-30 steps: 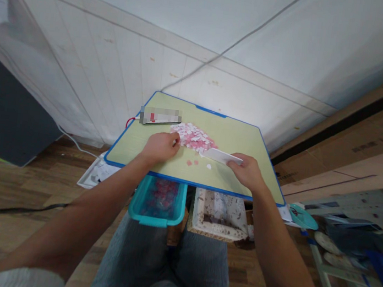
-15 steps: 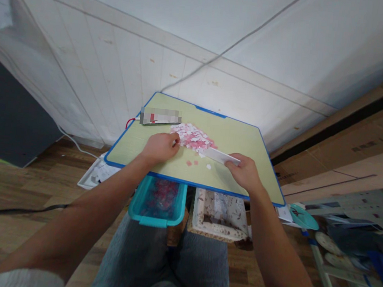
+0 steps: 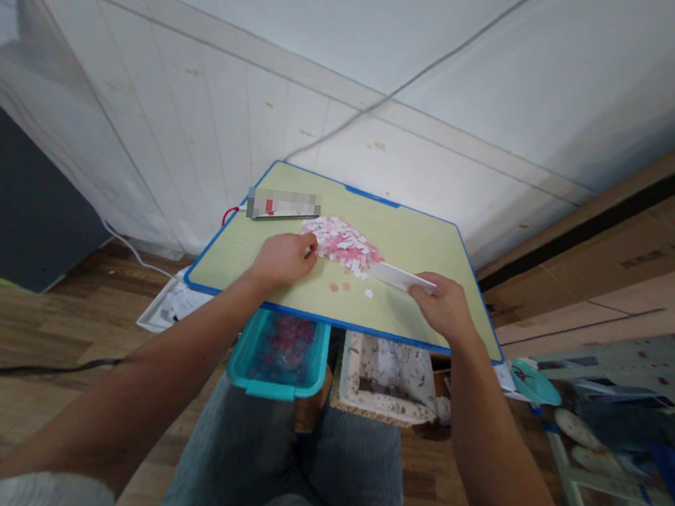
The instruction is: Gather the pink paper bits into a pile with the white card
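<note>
A heap of small pink and white flat pieces (image 3: 344, 242) lies on the pale green board (image 3: 425, 230) with a blue rim. My right hand (image 3: 442, 301) grips one end of a flat white strip (image 3: 400, 277), whose other end is at the heap's right edge. At the heap's left edge rests my left hand (image 3: 285, 260), its fingers curled; whatever they pinch, if anything, is too small to make out. A few loose pieces (image 3: 339, 286) lie in front of the heap. Behind my left hand is a partly blurred-out flat object (image 3: 285, 207).
Below the board's near edge stand a teal basket (image 3: 274, 384) with reddish contents and a speckled white box (image 3: 385, 400). A white wall (image 3: 222, 86) rises behind the board. Large cardboard boxes (image 3: 617, 260) lean on the right, near a stool (image 3: 604, 480).
My right hand has moved a little to the right with the white strip, drawing it away from the heap. The left hand has hardly moved.
</note>
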Tool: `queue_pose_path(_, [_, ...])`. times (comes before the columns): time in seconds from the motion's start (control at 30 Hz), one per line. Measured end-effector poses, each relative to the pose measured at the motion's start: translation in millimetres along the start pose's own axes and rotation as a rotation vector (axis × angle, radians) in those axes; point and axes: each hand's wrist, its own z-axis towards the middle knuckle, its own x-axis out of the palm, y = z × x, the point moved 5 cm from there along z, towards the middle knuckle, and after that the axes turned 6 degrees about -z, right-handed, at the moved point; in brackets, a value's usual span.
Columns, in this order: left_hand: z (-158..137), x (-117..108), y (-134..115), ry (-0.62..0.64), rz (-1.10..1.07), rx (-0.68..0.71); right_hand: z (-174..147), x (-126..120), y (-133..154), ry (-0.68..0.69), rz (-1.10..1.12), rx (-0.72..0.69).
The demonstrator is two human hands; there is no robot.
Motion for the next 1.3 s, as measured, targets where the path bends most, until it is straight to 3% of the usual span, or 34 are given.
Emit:
queue_pose_path(0.43, [-1, -3, -2, 0.018, 0.000, -0.029, 3, 2, 0, -0.014, -0.015, 0.007])
queue_pose_path(0.7, [0, -1, -1, 0.011, -0.002, -0.007, -6, -12, 8, 0.116, -0.013, -0.002])
queue_pose_path(0.8, [0, -1, -2, 0.019, 0.006, -0.020, -3, -15, 13, 0.068, 0.016, 0.002])
queue_pose_path(1.03, [0, 0, -1, 0.003, 0.008, -0.004, 12, 5, 16, 0.027, -0.024, -0.043])
queue_pose_path(1.3, [1, 1, 2, -0.002, -0.005, 0.002, 12, -13, 15, 0.054, -0.027, -0.020])
